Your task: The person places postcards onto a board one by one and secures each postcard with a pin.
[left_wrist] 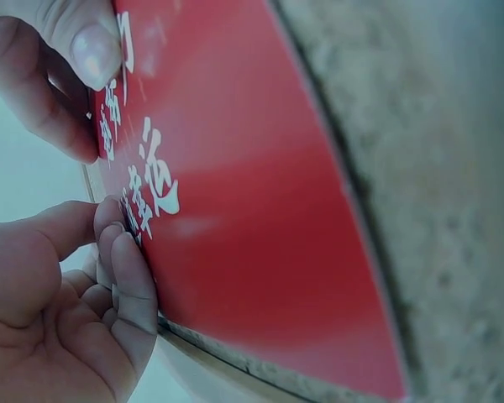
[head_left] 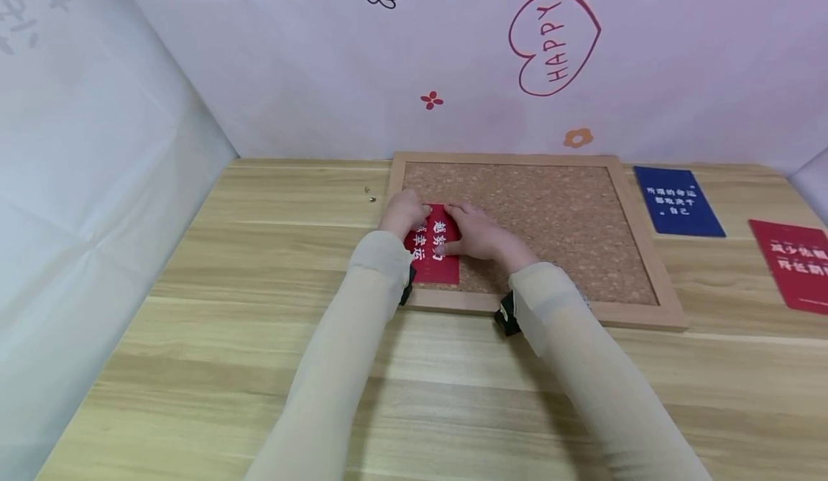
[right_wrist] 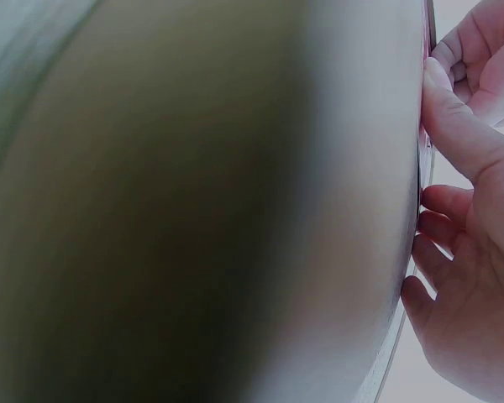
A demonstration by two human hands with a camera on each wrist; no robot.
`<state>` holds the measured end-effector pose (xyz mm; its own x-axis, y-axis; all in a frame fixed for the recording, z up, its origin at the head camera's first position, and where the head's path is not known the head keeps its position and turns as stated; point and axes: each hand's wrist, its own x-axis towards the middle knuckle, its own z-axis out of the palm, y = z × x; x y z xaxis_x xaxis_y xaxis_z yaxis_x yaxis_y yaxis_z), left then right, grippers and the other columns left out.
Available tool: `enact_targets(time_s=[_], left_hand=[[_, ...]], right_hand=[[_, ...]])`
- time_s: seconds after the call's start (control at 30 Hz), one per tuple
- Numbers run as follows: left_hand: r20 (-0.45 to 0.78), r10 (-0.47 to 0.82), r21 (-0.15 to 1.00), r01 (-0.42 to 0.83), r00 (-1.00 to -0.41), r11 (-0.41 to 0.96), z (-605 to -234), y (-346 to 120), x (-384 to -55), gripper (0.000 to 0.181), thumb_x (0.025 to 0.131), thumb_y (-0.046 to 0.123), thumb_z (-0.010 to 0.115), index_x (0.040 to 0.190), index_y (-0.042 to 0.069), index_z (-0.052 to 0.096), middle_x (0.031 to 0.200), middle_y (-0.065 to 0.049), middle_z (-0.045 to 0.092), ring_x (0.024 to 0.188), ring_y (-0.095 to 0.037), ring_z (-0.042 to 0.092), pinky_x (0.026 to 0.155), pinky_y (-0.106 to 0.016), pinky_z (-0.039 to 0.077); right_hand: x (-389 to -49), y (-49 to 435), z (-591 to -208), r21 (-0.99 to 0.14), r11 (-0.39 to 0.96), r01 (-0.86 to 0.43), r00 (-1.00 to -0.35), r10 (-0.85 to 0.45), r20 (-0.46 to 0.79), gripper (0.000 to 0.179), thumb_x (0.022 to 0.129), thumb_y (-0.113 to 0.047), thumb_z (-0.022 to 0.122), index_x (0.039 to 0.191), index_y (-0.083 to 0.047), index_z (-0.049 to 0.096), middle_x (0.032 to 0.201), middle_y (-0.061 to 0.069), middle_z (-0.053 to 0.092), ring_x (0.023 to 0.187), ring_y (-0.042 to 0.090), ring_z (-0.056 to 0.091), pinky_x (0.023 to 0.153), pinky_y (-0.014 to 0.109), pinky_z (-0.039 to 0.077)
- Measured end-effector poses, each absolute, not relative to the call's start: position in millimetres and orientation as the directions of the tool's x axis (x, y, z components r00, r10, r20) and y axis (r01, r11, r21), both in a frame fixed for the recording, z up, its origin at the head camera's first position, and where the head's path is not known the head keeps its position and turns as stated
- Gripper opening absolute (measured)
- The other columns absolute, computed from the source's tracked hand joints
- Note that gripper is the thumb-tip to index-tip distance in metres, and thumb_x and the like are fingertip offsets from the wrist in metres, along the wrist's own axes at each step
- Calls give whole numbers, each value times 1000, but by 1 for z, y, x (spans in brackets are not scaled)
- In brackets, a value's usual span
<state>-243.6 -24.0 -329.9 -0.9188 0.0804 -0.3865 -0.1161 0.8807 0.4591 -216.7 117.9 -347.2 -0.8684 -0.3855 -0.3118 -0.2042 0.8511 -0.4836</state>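
A red card (head_left: pixel 441 271) with white characters lies on the left part of a wood-framed cork board (head_left: pixel 550 222). My left hand (head_left: pixel 402 213) is at the card's upper left, with thumb and fingers curled together against its surface. Between those fingertips is what looks like a small pin, mostly hidden in the left wrist view. From the right, my right hand (head_left: pixel 480 232) presses on the card with spread, nearly straight fingers; its thumb (left_wrist: pixel 97 54) lies on the printed face. In the right wrist view, a large blurred surface fills most of the frame.
Two tiny metallic pieces (head_left: pixel 371 199) lie on the wooden table (head_left: pixel 259 308), left of the board. To the board's right are a blue card (head_left: pixel 679 218) and another red card (head_left: pixel 796 283). A printed white cloth (head_left: pixel 310 71) hangs behind the table.
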Motion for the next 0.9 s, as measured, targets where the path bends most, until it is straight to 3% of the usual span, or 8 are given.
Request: enact_targets(time_s=[0.2, 0.63, 0.9], left_hand=[[-371, 73, 462, -116, -926, 879, -329, -22, -241, 30, 101, 22, 45, 107, 0, 65, 113, -15, 64, 80, -18, 51, 69, -24, 42], [-380, 36, 463, -156, -924, 873, -325, -19, -238, 28, 101, 20, 45, 107, 1, 64, 113, -13, 63, 77, -16, 48, 66, -23, 40], [-377, 11, 463, -178, -926, 868, -325, -17, -238, 28, 101, 19, 45, 113, 1, 62, 120, -13, 61, 85, -18, 50, 69, -25, 41]], right_hand=[[-217, 118, -348, -481, 852, -204, -869, -384, -312, 86, 88, -34, 67, 152, -3, 18, 159, 18, 15, 147, 39, 11, 119, 55, 17], [-218, 119, -349, -470, 858, -210, -868, -384, -314, 87, 89, -34, 67, 152, -3, 17, 160, 17, 14, 148, 39, 10, 119, 53, 17], [-217, 119, -348, -469, 853, -228, -865, -399, -305, 87, 89, -34, 67, 152, -1, 17, 159, 19, 15, 148, 39, 10, 120, 52, 16]])
